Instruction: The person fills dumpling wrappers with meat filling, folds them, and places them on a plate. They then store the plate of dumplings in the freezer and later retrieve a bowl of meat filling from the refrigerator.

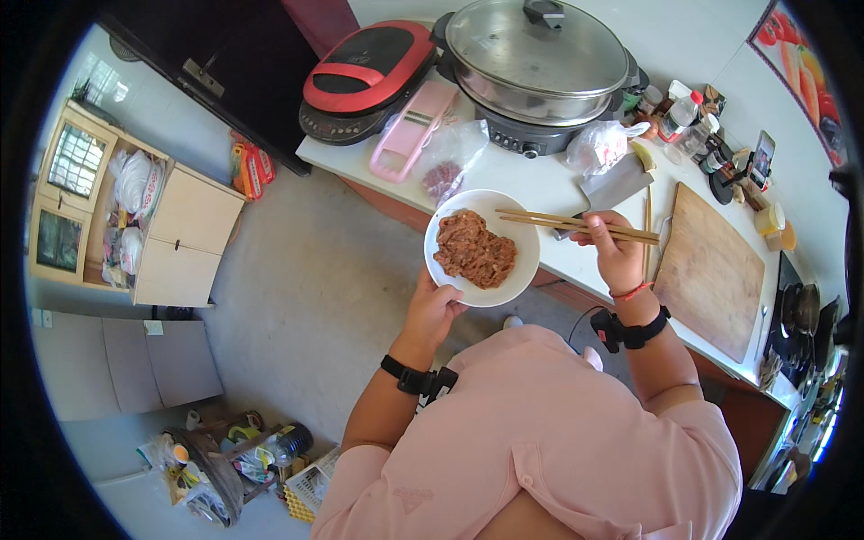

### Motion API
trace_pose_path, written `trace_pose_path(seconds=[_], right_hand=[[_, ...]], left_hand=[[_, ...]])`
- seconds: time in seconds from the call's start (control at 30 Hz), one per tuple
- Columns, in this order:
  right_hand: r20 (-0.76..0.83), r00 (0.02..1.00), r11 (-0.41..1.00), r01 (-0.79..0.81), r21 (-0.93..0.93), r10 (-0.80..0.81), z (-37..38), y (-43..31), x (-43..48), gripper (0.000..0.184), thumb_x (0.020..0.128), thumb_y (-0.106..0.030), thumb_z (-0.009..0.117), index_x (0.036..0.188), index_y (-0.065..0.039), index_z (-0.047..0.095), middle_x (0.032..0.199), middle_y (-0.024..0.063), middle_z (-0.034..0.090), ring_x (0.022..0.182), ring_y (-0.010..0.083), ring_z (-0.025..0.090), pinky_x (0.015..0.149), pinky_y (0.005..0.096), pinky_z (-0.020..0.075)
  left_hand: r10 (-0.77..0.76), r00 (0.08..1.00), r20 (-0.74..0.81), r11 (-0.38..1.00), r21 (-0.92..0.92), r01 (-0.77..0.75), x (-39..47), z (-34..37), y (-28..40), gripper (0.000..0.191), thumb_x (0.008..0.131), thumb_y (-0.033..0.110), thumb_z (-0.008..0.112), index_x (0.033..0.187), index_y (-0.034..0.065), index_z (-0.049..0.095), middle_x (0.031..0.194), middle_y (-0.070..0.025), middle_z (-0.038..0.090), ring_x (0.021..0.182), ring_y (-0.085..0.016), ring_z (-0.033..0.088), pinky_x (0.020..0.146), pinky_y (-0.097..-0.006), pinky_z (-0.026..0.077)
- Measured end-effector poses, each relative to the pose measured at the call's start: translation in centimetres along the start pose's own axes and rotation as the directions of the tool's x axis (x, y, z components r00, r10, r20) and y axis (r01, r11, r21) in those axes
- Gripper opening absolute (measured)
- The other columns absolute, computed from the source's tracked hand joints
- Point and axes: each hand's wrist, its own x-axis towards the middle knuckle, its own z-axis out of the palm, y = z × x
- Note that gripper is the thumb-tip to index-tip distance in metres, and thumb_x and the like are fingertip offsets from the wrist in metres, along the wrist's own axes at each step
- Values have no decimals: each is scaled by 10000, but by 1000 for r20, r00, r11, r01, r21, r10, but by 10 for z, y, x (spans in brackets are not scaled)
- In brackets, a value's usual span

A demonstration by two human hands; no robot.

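My left hand (pixel 435 309) grips the rim of a white bowl (pixel 526 270), holding it up in front of me near the counter's front edge. A lump of brown minced meat (pixel 476 250) lies in the bowl, towards its left side. Between the fingers and thumb of my right hand (pixel 611 246) is a pair of wooden chopsticks (pixel 567 224). Their tips reach over the bowl's right rim, apart from the meat. Under and behind the chopsticks, a cleaver (pixel 617 182) lies flat on the counter, its handle partly hidden by my right hand.
On the white counter (pixel 533 179) stand a red electric griddle (pixel 368 74) and a lidded electric pot (pixel 536 74). A pink grater (pixel 413 131) and a plastic bag (pixel 452 158) lie before them. To the right are a wooden cutting board (pixel 712 273), several bottles and a phone on a stand (pixel 763 158).
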Motion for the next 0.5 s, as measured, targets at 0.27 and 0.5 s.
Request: trace_pose_path(seconds=[0.27,0.5], right_hand=[[106,994,999,34,-17,-32,-38,14,27,247,950,-190,597,997,52,586,815,106,650,723,185,684,640,262,545],[-198,918,906,-270,327,345,-75,31,36,349,969,-272,557,1034,71,567,873,159,660,754,229,694,656,293,564]], left_hand=[[-84,993,-82,995,-52,80,38,22,-27,681,732,-66,479,1362,133,312,1247,-126,502,1020,-276,611,794,-429,572],[-108,977,-185,994,-36,103,67,29,-42,558,736,-57,477,1266,57,344,1238,-163,489,1100,-335,566,885,-496,543]])
